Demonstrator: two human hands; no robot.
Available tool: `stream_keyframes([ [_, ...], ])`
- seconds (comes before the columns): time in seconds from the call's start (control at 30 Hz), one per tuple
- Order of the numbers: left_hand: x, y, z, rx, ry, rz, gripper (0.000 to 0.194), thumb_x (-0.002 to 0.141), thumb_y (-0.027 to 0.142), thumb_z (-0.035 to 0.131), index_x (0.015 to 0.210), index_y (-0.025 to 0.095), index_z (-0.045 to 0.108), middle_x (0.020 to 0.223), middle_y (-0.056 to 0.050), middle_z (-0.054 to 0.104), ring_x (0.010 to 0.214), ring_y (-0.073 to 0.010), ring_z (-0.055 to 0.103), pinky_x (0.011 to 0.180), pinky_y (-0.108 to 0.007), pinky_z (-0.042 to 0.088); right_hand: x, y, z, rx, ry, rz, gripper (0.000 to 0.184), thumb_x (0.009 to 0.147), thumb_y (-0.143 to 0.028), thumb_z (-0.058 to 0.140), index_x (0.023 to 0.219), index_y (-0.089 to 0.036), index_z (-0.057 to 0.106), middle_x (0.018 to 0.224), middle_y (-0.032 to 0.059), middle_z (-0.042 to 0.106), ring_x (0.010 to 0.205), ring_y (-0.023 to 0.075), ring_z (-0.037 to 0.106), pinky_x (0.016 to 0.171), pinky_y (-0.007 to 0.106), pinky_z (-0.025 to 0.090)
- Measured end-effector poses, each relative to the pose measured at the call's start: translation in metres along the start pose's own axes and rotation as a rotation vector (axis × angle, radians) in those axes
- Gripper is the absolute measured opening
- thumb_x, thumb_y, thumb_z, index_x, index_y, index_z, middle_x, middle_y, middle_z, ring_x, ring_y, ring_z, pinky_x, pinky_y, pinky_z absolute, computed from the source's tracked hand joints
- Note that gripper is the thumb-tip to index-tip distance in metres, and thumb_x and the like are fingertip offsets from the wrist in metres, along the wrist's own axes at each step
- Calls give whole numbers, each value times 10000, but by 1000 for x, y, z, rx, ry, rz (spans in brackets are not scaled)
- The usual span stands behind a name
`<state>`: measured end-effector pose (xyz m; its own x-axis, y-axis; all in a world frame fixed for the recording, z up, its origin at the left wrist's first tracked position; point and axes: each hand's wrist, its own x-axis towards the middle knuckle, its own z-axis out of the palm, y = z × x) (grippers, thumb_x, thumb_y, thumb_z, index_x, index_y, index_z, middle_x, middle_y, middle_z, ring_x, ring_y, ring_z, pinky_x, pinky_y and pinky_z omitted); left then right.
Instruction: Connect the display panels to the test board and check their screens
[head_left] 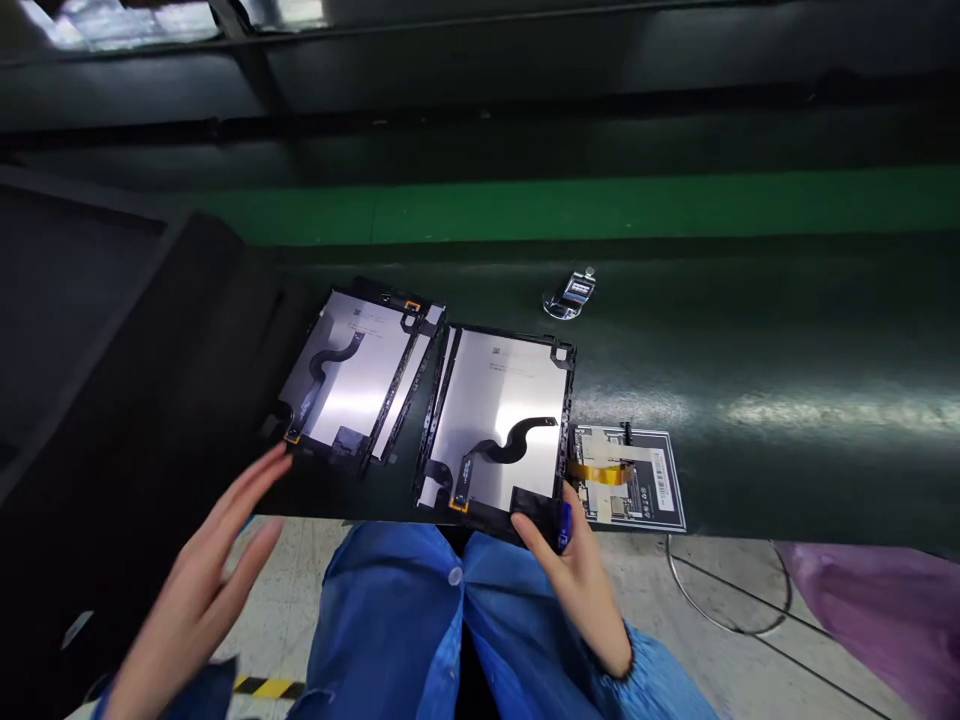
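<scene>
Blue-clad lap [390, 620], dark green worktop [750, 350], pale speckled floor [292, 570]

Prob. electronics assembly workshop: dark-green bench [787, 340] w/ opened display panels [499, 410], circuit board [634, 480].

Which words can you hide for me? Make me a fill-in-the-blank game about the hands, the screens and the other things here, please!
One screen is held by the person's ____ hand.
The wavy cable on that screen is coloured ____.
The sleeve on that same arm is coloured ____.
Beyond the small shiny metal thing runs a long bright strip, coloured ____.

Missing words: right; black; blue; green.
</scene>
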<state>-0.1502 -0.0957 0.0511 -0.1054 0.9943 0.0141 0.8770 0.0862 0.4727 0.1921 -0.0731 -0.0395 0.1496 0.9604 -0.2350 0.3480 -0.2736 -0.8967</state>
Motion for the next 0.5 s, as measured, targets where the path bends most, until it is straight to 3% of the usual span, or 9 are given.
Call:
stream_keyframes([
  [0.1, 54, -15, 42, 60, 164, -12, 562, 1009, 414, 388, 1512, 166, 437, 1560, -164, 455, 1453, -317, 429, 1193, -500, 386, 4, -5, -5, -263, -80, -67, 805, 918, -609, 579, 1530, -131, 363, 999, 126, 767, 800, 273, 749, 667, 369, 606],
  [0.17, 87, -24, 61, 100, 230, -12, 581, 1004, 385, 351, 1468, 56, 470, 1510, -239, 490, 1432, -350, 447, 1194, -524, 366, 7, -11, -10, -490, -134, -122, 783, 988, -589, 463, 1553, -67, 318, 699, 66, 732, 542, 271, 690, 492, 351, 525],
  [0.23, 107, -28, 69, 118, 247, -21, 579, 992, 360, 334, 1422, 14, 509, 1445, -263, 549, 1385, -363, 496, 1175, -531, 381, 11, -16, -17, -688, -100, -228, 709, 1039, -555, 344, 1528, -43, 377, 561, 35, 669, 451, 282, 650, 435, 349, 466],
  [0.37, 116, -22, 69, 93, 243, -17, 540, 979, 335, 350, 1403, 61, 542, 1410, -221, 593, 1331, -334, 540, 1149, -498, 412, 12, -14, -29, -825, 100, -370, 565, 1057, -526, 347, 1431, -147, 535, 615, 1, 685, 411, 214, 629, 396, 304, 412],
  [0.5, 110, -10, 72, 118, 229, -2, 550, 978, 351, 367, 1419, 63, 527, 1393, -225, 595, 1320, -344, 531, 1136, -499, 406, 15, -3, -34, -817, 199, -448, 432, 1071, -427, 392, 1353, -165, 587, 705, -8, 701, 535, 158, 683, 474, 261, 463],
])
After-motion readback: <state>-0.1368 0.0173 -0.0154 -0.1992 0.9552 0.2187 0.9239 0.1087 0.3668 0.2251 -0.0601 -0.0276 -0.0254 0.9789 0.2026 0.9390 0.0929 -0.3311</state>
